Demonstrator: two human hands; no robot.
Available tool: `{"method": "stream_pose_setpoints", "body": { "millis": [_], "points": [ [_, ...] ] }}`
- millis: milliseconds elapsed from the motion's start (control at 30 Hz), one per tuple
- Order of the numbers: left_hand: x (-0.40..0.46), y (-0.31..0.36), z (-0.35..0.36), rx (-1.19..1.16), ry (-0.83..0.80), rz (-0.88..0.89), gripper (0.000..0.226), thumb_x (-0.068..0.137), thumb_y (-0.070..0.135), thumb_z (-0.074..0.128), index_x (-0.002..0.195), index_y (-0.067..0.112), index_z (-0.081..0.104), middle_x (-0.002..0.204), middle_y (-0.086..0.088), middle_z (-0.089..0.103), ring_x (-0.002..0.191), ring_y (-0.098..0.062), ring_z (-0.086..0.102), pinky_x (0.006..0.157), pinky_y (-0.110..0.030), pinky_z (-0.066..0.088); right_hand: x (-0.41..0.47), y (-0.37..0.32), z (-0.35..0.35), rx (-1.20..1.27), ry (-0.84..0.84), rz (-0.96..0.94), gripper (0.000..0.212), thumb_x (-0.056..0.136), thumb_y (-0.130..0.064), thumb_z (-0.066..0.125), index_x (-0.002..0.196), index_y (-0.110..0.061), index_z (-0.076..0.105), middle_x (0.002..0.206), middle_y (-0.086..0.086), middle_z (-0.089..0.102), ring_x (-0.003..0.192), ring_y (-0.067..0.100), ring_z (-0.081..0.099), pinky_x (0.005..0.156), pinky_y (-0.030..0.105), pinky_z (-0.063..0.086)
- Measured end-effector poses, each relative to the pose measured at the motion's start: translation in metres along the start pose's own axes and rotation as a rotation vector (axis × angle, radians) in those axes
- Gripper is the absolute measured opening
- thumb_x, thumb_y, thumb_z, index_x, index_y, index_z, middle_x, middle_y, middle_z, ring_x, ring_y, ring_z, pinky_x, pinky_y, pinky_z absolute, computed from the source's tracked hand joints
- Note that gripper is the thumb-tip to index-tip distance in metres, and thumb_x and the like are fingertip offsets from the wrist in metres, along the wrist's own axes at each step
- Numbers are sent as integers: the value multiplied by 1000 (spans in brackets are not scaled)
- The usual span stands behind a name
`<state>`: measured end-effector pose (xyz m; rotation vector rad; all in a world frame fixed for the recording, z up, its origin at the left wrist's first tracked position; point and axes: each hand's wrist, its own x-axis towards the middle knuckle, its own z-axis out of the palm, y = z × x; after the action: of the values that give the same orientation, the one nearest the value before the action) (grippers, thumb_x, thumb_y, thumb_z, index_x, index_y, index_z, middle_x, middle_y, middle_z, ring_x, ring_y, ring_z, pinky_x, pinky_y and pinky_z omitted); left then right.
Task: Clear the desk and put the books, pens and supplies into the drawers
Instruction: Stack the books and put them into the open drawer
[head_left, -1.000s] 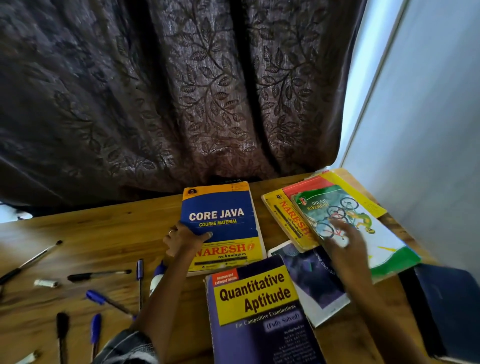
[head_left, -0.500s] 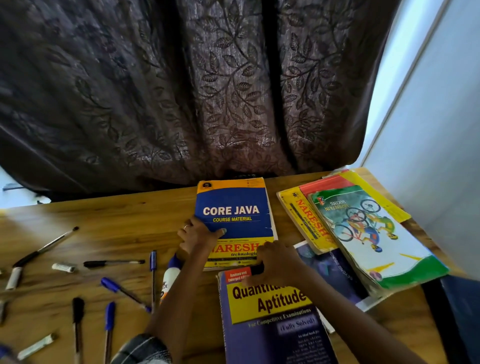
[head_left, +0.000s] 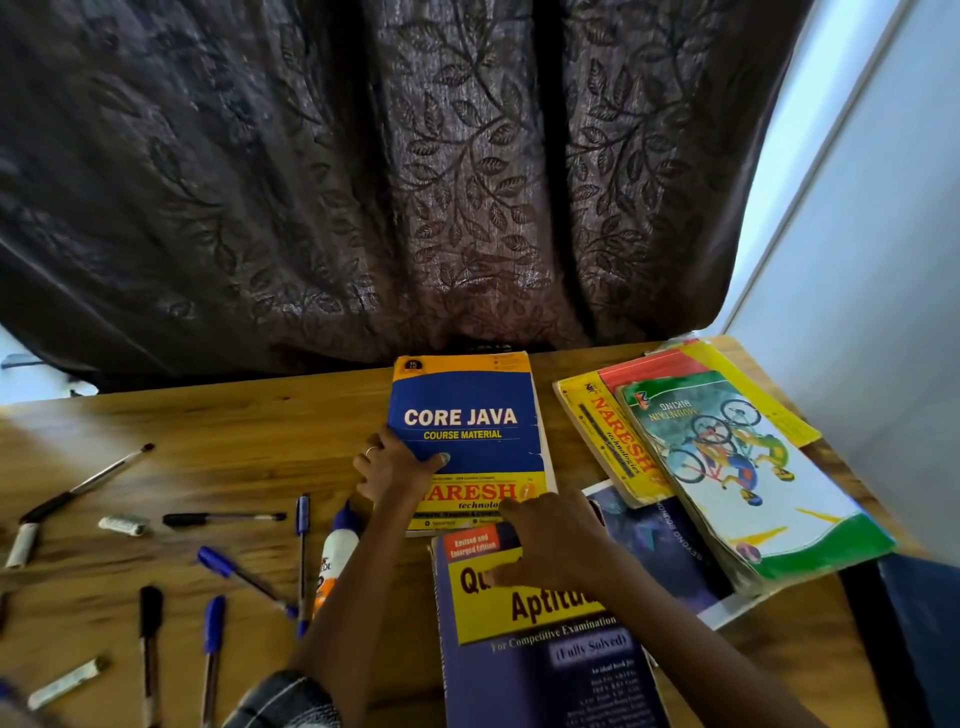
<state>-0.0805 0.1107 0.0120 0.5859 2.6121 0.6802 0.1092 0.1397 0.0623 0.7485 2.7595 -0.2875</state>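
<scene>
In the head view we see the left hand (head_left: 395, 470) gripping the left edge of the Core Java book (head_left: 467, 415), thumb curled onto its cover. The book lies flat at the far middle of the desk (head_left: 234, 441), long axis running away from us, title upright. The right hand (head_left: 550, 545) rests, fingers loosely bent, on the Quantitative Aptitude book (head_left: 540, 649) just nearer, grasping nothing.

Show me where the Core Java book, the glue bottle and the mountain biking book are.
Core Java book (head_left: 462, 400): head view, blue part of cover.
Glue bottle (head_left: 336, 553): head view, white body.
Mountain biking book (head_left: 779, 514): head view, white part of cover.
</scene>
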Motion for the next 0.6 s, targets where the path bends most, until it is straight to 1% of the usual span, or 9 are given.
{"method": "stream_pose_setpoints", "body": {
  "millis": [100,233,267,333,367,400,433,500,600],
  "points": [
    [0,-3,0,-13,-5,6,91,75,48,71,144,16,21,147,-15,30,136,-35,23,103,-50,33,-9,-3,-11,16,32,-12,56,81,-57,58,122,-20,47,125,3,59,117,23,53,100,41,36],
    [-3,-7,0,-34,-3,20,92,75,48,71,145,17,20,147,-15,31,135,-35,24,103,-48,34,-33,-3,-29,87,124,-32,52,84,-54,57,124,-24,43,131,-1,55,124,21,46,101,37,33],
    [-6,-8,0,-45,-3,30,92,76,48,71,145,16,19,147,-15,31,135,-35,24,103,-48,33,-42,-2,-33,130,147,-26,49,83,-55,56,121,-26,43,128,-5,56,121,18,47,102,36,32],
    [-10,-10,2,-74,15,54,91,76,46,71,145,16,20,146,-15,30,135,-35,25,104,-49,32,-60,1,-43,212,203,-14,41,82,-57,57,110,-30,44,113,-15,60,105,8,52,103,31,33],
    [-13,-12,3,-83,29,65,90,77,45,71,146,15,20,146,-16,30,135,-35,25,104,-49,31,-69,2,-48,239,235,-8,39,81,-57,58,106,-30,46,102,-20,59,94,2,51,99,23,33],
    [-18,-15,4,-85,39,75,90,78,45,70,146,15,20,146,-17,30,134,-35,25,104,-50,31,-79,3,-53,258,261,-1,37,80,-57,59,103,-31,47,92,-25,54,85,-3,47,91,12,30],
    [-22,-17,6,-88,53,88,90,78,45,70,147,15,19,146,-18,29,134,-36,25,105,-50,30,-88,5,-57,273,279,8,34,79,-56,60,100,-32,47,84,-29,48,78,-6,43,80,1,23],
    [-30,-22,8,-88,77,117,89,80,44,68,148,15,19,146,-19,29,134,-37,25,106,-51,28,-104,6,-63,307,314,22,30,76,-55,64,92,-36,46,74,-33,41,74,-15,38,68,-2,20],
    [-46,-30,8,3,78,172,87,84,46,63,149,16,14,146,-18,29,133,-35,27,106,-48,29,-121,5,-69,370,335,27,29,73,-54,68,84,-38,45,72,-32,43,79,-16,38,64,3,25]
  ]
}}
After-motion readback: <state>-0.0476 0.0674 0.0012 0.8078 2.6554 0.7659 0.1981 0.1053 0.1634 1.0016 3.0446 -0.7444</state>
